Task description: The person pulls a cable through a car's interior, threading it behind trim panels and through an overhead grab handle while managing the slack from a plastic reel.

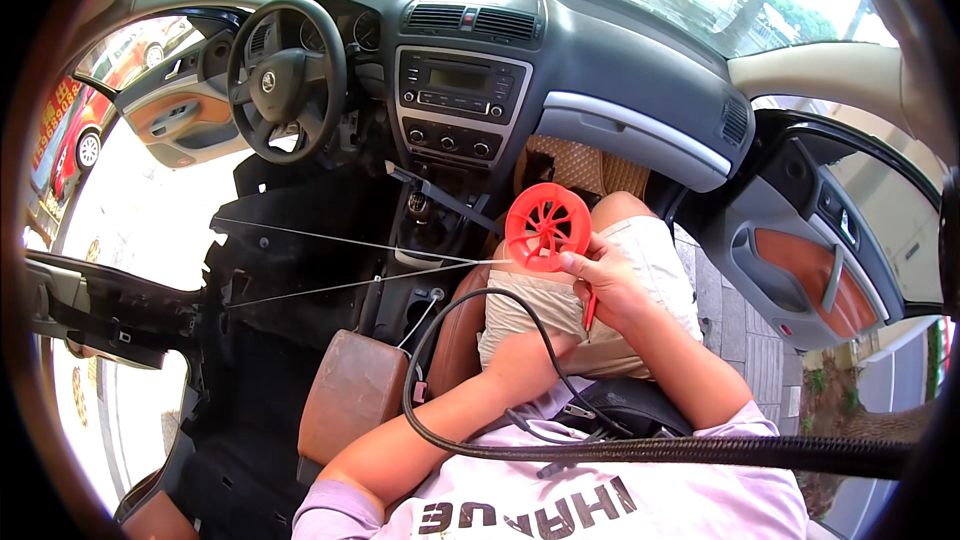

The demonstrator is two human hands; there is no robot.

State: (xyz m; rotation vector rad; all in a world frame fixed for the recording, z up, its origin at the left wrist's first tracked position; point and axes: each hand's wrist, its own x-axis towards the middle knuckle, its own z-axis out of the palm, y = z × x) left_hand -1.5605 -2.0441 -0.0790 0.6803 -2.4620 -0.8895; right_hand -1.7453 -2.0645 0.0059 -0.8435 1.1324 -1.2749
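My right hand (600, 275) grips a round red plastic spool (548, 225) with spokes, held over my lap; a slim red-handled tool (590, 310) also shows below those fingers. Thin pale lines (330, 240) stretch from beside the spool to the stripped black floor area on the left. My left hand (545, 350) is low against my thigh in pale shorts, under the loop of a thick dark cable (420, 360); its fingers are too hidden to tell what, if anything, they hold.
I sit on the passenger seat of a car, with the steering wheel (285, 80), gear lever (420, 225), brown armrest (350, 395) and dashboard (640, 50) around me. Both front doors (825, 240) stand open onto pavement. The driver's seat is absent, exposing black flooring (255, 380).
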